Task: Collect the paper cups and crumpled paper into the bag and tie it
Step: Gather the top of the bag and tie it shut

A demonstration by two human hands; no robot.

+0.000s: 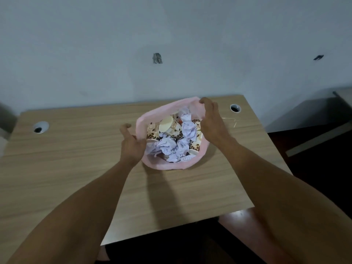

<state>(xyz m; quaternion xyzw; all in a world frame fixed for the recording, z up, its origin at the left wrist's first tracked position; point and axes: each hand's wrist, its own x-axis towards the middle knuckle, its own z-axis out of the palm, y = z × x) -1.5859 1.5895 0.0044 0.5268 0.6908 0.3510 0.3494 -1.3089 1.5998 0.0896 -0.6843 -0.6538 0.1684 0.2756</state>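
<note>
From the head camera, a pink plastic bag [167, 164] sits open on a wooden table [76, 168], a little past the table's middle toward the far edge. Its mouth is spread wide and faces up. Inside lie several paper cups [168, 126] printed with a brown coffee-bean pattern; one rests tilted on top near the centre with its pale mouth turned toward 10 o'clock, another lies along the rim at 9 o'clock, and more stand against the wall at 3 o'clock. Wads of crumpled paper [169, 146], white with a lilac cast, fill the space between them, from 12 o'clock down to 6 o'clock.

The left hand [131, 145] is at the bag's rim at 9 o'clock, its fingers curled and partly spread; whether it grips the plastic cannot be told. The right hand [211, 121] reaches over the rim from 3 o'clock toward 1 o'clock, its fingers bent down onto the bag's far edge and seemingly pinching it.

Two round cable holes [41, 127] sit in the tabletop, at 9 o'clock and 2 o'clock from the bag. A thin pale strand [230, 121] lies on the table just beyond the right hand.
</note>
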